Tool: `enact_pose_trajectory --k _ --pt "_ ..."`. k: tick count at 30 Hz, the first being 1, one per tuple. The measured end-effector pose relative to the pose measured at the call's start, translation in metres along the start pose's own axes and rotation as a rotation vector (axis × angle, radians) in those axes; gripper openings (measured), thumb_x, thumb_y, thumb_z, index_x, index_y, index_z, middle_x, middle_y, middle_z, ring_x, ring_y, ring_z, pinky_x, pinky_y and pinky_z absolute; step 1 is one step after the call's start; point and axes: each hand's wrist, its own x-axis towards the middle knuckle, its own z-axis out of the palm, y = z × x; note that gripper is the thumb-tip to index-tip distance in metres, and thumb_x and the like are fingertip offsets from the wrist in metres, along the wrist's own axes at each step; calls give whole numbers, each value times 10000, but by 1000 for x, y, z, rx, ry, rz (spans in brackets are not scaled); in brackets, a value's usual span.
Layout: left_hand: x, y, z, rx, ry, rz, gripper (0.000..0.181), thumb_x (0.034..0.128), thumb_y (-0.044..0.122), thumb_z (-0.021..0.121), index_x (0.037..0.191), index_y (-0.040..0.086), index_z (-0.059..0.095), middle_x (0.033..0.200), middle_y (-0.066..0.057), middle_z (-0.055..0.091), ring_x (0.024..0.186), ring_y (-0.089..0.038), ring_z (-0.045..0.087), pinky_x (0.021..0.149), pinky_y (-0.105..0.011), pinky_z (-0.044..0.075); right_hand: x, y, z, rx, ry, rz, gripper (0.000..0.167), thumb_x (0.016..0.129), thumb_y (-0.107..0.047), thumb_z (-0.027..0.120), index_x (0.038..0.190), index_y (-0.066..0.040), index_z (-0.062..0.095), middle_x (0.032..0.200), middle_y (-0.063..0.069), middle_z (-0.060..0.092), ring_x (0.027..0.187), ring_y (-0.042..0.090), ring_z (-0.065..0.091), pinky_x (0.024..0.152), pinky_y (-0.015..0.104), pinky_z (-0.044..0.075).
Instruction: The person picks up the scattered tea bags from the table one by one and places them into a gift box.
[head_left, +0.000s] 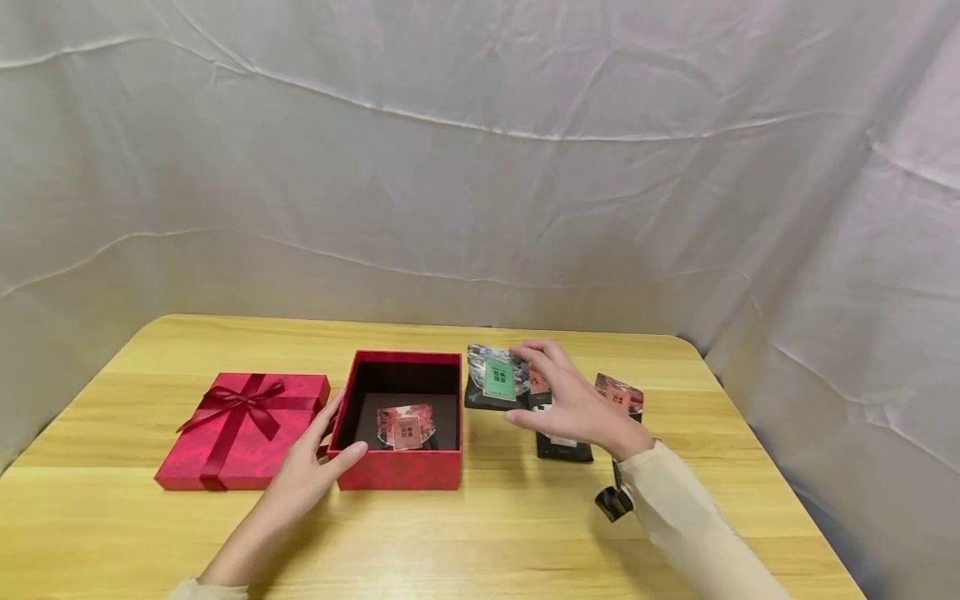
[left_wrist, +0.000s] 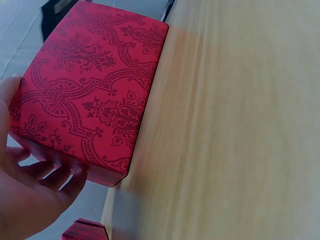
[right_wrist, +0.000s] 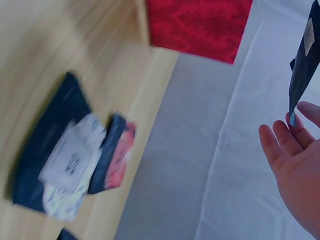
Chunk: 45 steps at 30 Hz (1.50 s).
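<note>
An open red gift box (head_left: 397, 471) stands mid-table, with a red-labelled pouch (head_left: 407, 427) lying inside near its front wall. My left hand (head_left: 311, 462) touches the box's front left corner, thumb by the front rim and loosely bent fingers against the left wall. Those fingers (left_wrist: 65, 182) show against the side of the box (left_wrist: 95, 90) in the left wrist view. Just right of the box, my right hand (head_left: 573, 404) pinches a black pouch with a green label (head_left: 498, 377) above the table. In the right wrist view, the pouch (right_wrist: 306, 60) hangs from thumb and fingertips.
The red lid (head_left: 300, 417) with its dark red ribbon bow lies left of the box. Right of the box are more pouches, one (head_left: 566, 448) partly under the right hand and another (head_left: 621, 396) beyond it. A small black object (head_left: 613, 503) is by the right wrist.
</note>
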Motion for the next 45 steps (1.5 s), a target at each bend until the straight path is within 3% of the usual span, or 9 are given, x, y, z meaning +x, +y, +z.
enact_pose_trajectory --k 18,25,32,41,45 --pt "0 -1 0 -1 5 -6 779 942 276 642 1565 202 179 1511 -243 295 1234 -451 458 945 -559 425 45 -59 42 -70 -114 -172 778 844 -462 695 1478 -128 392 1430 13 333 1290 154 336 997 433 388" --pt "-1 0 -1 -27 -8 -12 782 943 260 640 1564 165 175 1518 -247 277 1255 -459 434 946 -544 431 48 -57 60 -139 -113 -159 769 831 -475 701 1452 -107 435 1404 19 365 1273 155 365 972 378 417" --pt "0 -2 0 -40 5 17 775 933 229 655 1556 137 203 1506 -239 309 1218 -440 477 931 -530 448 48 -53 67 -148 -117 -107 765 834 -482 697 1454 -119 434 1413 27 363 1272 160 366 971 385 420" --pt "-1 -1 -1 -28 0 8 780 935 261 652 1560 158 196 1519 -231 293 1250 -446 448 945 -554 428 48 -52 69 -172 -170 -70 884 827 -539 689 1510 -99 340 1597 39 134 1436 248 166 1059 494 328" --pt "-1 -1 0 -10 1 4 781 936 287 646 1560 156 194 1522 -227 287 1276 -454 413 955 -577 408 47 -50 69 -166 -183 -91 889 831 -526 695 1510 -82 331 1600 60 139 1441 249 152 1086 485 288"
